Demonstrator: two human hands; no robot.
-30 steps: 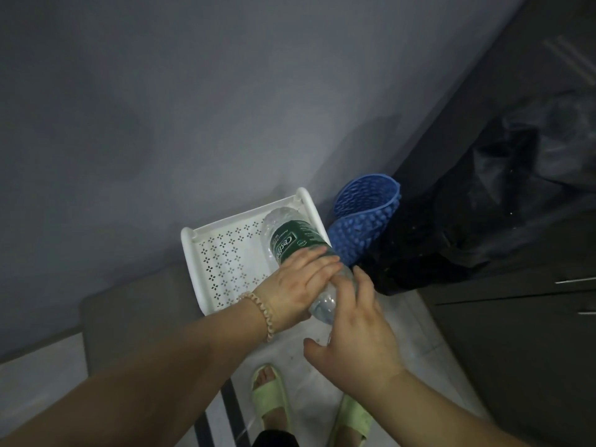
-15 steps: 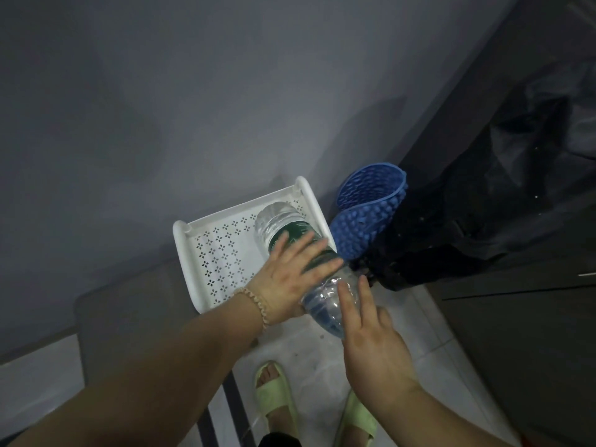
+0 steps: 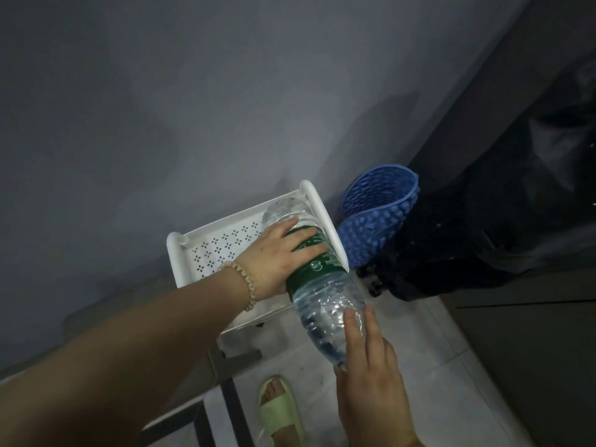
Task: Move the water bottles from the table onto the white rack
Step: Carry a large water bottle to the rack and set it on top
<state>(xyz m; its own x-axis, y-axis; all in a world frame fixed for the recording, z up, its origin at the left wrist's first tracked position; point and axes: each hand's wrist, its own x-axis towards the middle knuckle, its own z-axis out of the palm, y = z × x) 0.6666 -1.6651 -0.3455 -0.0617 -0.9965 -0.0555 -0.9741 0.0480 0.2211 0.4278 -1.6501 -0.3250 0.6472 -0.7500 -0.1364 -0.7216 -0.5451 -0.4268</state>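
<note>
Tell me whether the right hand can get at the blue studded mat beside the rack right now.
Probably yes, once it lets go. The right hand is steadying the water bottle on the white rack; the blue mat stands just past the rack's right rail, with nothing visible between.

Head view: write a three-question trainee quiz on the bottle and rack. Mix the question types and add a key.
1. True or false: the water bottle stands upright on the white rack.
2. Which hand lies on the bottle's green label? A) left hand B) right hand
3. Fill in: beside the rack stands a ____ nubbed mat.

Key: 1 false, it lies tilted; 2 A; 3 blue.
</note>
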